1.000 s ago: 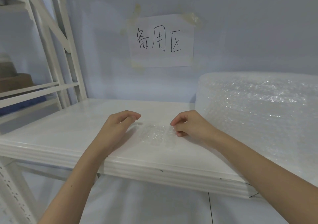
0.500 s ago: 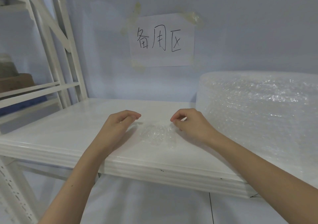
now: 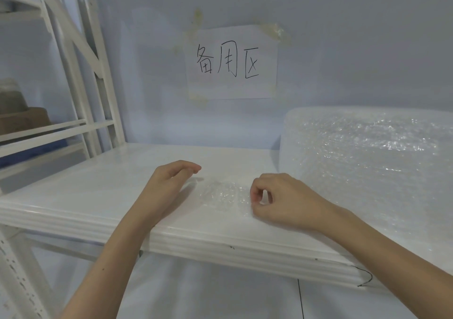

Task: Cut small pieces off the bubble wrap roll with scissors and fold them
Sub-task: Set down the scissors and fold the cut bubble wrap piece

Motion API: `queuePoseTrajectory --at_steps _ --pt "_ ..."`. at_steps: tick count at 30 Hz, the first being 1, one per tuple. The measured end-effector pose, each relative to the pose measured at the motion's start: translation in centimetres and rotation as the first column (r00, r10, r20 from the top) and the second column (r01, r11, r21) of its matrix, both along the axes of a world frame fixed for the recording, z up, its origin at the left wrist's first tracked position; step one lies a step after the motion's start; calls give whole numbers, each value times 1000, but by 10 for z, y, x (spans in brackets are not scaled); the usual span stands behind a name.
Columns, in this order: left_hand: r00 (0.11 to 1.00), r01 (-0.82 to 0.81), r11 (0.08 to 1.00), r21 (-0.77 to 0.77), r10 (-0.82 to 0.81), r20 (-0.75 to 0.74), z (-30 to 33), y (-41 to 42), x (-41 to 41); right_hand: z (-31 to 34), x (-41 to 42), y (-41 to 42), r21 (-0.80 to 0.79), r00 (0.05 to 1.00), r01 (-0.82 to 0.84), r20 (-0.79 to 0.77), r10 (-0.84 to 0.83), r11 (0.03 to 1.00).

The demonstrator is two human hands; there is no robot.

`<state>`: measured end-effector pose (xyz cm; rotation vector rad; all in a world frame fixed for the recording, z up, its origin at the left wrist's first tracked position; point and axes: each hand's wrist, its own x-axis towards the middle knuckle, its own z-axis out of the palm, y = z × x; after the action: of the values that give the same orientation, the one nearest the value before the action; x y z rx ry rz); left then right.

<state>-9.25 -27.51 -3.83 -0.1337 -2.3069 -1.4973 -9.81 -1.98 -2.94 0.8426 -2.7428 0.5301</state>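
Fingers (image 3: 256, 197) of my right hand (image 3: 282, 199) are pinching the bubble wrap piece (image 3: 224, 193) near the shelf (image 3: 98, 196) front edge; my left hand (image 3: 169, 184) is hovering loosely curled, bubble wrap roll (image 3: 367, 166) crowding the right end.

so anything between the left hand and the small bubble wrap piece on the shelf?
Nothing visible. The left hand hovers with relaxed fingers just left of the bubble wrap piece, with only bare shelf between. The right hand is at the piece's right edge, on the opposite side.
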Motion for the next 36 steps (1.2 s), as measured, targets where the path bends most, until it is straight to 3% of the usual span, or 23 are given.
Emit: queuePoseTrajectory --at_steps 23,36 --pt "1000 -6 1000 -3 6 -24 -1 0 1 -5 -11 -9 -11 1000 -5 25 5 1000" --pt "1000 -12 1000 20 12 -12 0 -1 2 -5 -8 3 -132 998 26 64 -18 991"
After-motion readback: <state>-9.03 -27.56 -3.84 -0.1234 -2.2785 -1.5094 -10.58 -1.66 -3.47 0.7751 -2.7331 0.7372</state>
